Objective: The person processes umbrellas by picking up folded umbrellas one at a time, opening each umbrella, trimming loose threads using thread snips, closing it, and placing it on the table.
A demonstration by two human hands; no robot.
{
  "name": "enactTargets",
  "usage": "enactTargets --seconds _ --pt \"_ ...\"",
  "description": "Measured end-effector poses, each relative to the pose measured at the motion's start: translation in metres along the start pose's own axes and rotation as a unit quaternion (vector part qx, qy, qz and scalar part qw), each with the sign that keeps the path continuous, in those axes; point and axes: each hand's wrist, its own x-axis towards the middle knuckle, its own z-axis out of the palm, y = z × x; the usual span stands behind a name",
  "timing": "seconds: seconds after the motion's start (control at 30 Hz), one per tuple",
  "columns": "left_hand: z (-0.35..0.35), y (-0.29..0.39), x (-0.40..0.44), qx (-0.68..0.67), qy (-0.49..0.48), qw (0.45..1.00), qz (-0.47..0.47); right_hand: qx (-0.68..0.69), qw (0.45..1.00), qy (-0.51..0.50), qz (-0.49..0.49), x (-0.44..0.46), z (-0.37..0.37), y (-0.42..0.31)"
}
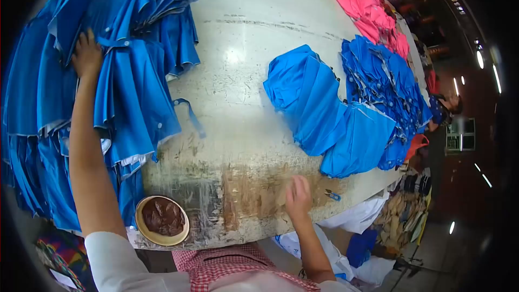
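My left hand [87, 57] rests with its fingers apart on a big pile of blue umbrella canopies [40, 86] at the left. Close by it, a blue strap with a white snap [127, 44] lies across the folds. My right hand [299, 197] is over the stained front part of the table, slightly blurred, its fingers curled together; I see nothing in them. Just right of it lies a small pair of blue-handled thread snips [333, 195]. Beyond that hand, more blue canopies [308, 103] lie folded on the tabletop.
A bowl of dark brown stuff [163, 217] stands at the front edge of the worn white table [232, 65]. Darker blue canopies [384, 92] and pink cloth [373, 16] are heaped along the right. White bags [357, 213] sit below the edge. Another person [446, 109] is at far right.
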Motion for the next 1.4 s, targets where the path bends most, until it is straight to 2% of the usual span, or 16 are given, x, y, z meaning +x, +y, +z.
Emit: enactTargets --seconds 0.1,0.2,0.33,0.43,0.47,0.53,0.6,0.67,0.73,0.8,0.83,0.9,1.0,1.1,1.27,1.4 --pt "-0.003 -0.001 0.004 0.010 0.074 0.997 0.017 -0.087 0.992 0.085 0.027 0.047 0.010 0.015" --pt "0.003 -0.024 0.007 -0.302 0.169 0.936 0.055 -0.157 0.970 0.169 0.078 0.098 0.032 0.022" --pt "-0.123 -0.029 -0.097 -0.482 0.147 0.859 0.097 -0.117 0.965 0.165 0.167 0.150 0.057 0.040" --pt "-0.189 -0.027 -0.189 -0.615 -0.055 0.769 0.166 0.171 0.963 0.117 0.174 0.151 0.048 0.083" --pt "-0.202 -0.024 -0.220 -0.643 -0.158 0.730 0.168 0.434 0.846 0.145 0.275 0.143 0.042 0.088" --pt "-0.227 -0.010 -0.291 -0.636 -0.225 0.700 0.235 0.554 0.782 0.130 0.255 0.101 -0.013 0.056" --pt "-0.243 0.014 -0.360 -0.670 -0.331 0.610 0.264 0.588 0.754 0.158 0.245 0.038 -0.060 0.011" --pt "-0.244 0.056 -0.421 -0.764 -0.394 0.494 0.129 0.603 0.765 0.058 0.217 -0.043 -0.091 0.001" --pt "-0.220 0.099 -0.468 -0.834 -0.439 0.334 -0.030 0.561 0.786 -0.185 0.184 -0.119 -0.114 0.006" --pt "-0.218 0.118 -0.507 -0.827 -0.502 0.192 -0.165 0.440 0.836 -0.314 -0.094 -0.162 -0.113 0.035" --pt "-0.194 0.131 -0.528 -0.867 -0.492 0.061 -0.056 0.410 0.861 -0.244 -0.179 -0.172 -0.131 0.044" --pt "-0.274 0.128 -0.564 -0.844 -0.505 0.177 -0.033 0.603 0.776 -0.167 0.080 -0.184 -0.173 0.082" --pt "-0.329 0.131 -0.617 -0.657 -0.382 0.551 0.344 0.388 0.917 0.056 -0.079 -0.179 -0.228 0.109" --pt "-0.373 0.133 -0.657 -0.493 -0.303 0.642 0.504 0.236 0.956 0.044 -0.167 -0.192 -0.262 0.115" --pt "-0.400 0.122 -0.677 -0.435 -0.236 0.662 0.564 0.305 0.927 0.059 -0.209 -0.230 -0.269 0.151" --pt "-0.393 0.076 -0.633 -0.293 -0.139 0.714 0.621 0.354 0.917 0.186 0.006 -0.244 -0.305 0.241"
